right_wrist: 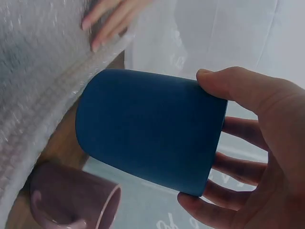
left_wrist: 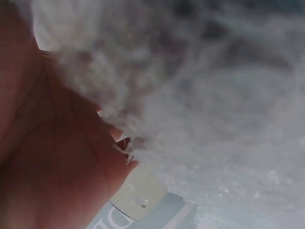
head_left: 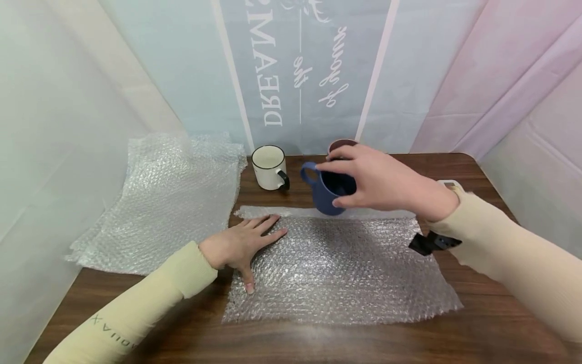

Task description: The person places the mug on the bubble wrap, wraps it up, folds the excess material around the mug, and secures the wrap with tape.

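My right hand grips a blue mug by its rim, thumb on one side and fingertips on the other. In the head view the mug overlaps the far edge of a bubble wrap sheet, its handle pointing left. The right wrist view shows the smooth side of the blue mug and my thumb and fingers at its rim. With fingers spread, my left hand rests on the sheet's left edge. Bubble wrap blurs most of the left wrist view, beside my palm.
A white mug with black rim and handle stands behind the sheet. The mauve mug is partly hidden behind my right hand in the head view. More bubble wrap lies at the left. A printed curtain hangs behind the wooden table.
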Tool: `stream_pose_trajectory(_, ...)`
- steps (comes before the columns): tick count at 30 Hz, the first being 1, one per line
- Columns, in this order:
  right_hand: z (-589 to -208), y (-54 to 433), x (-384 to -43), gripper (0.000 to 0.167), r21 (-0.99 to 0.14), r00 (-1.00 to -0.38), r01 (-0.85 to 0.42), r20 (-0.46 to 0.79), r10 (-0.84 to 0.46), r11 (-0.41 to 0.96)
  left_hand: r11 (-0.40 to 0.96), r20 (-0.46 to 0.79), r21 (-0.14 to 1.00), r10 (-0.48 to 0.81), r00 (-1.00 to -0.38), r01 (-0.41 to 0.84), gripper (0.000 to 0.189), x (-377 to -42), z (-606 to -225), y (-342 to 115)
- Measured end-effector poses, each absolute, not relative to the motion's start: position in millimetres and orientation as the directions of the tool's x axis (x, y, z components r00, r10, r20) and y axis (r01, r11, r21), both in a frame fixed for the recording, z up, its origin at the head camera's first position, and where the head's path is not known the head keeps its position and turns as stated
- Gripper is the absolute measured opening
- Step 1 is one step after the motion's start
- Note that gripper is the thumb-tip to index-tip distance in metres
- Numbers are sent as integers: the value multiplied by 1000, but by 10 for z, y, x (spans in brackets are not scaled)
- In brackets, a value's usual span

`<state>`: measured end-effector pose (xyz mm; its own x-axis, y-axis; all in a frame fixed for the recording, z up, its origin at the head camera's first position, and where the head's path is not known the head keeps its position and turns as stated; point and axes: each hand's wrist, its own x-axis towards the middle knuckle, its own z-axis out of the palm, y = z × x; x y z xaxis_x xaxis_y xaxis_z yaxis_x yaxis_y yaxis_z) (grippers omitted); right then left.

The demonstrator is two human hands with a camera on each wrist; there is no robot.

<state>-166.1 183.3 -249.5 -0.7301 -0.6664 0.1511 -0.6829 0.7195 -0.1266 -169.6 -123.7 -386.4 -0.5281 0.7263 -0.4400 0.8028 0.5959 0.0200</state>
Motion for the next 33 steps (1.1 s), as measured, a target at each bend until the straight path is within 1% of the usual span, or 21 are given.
stream_pose_trajectory(5, -2531, 1861, -1379, 68, -127, -696, -717, 163, -699, 685, 607, -459, 19, 712, -532, 795, 147, -1706, -3865, -1223)
stream_pose_trajectory(8, -2544, 1850, -1234, 69, -116, -655, -754, 193, -730, 646, 598, -450, 16, 720, -528, 801, 148, -1710, -3861, -1223)
stream_pose_trajectory(13, -2588, 1802, -1082, 70, -93, -614, -788, 198, -764, 609, 589, -433, 13, 732, -526, 808, 149, -1706, -3848, -1231)
stream_pose_trajectory(16, -2643, 1785, -1051, 70, -103, -621, -784, 160, -768, 612, 588, -430, 18, 735, -525, 809, 148, -1706, -3847, -1232)
stream_pose_trajectory(21, -2774, 1780, -1064, 69, -136, -663, -747, 79, -744, 651, 599, -440, 16, 723, -532, 800, 148, -1707, -3853, -1230)
stream_pose_trajectory(26, -2963, 1802, -1129, 69, -152, -697, -712, 36, -716, 686, 606, -448, 26, 718, -533, 795, 148, -1704, -3842, -1223)
stream_pose_trajectory(33, -3193, 1821, -1200, 69, -169, -701, -703, -2, -713, 691, 620, -465, 16, 699, -543, 785, 148, -1706, -3839, -1223)
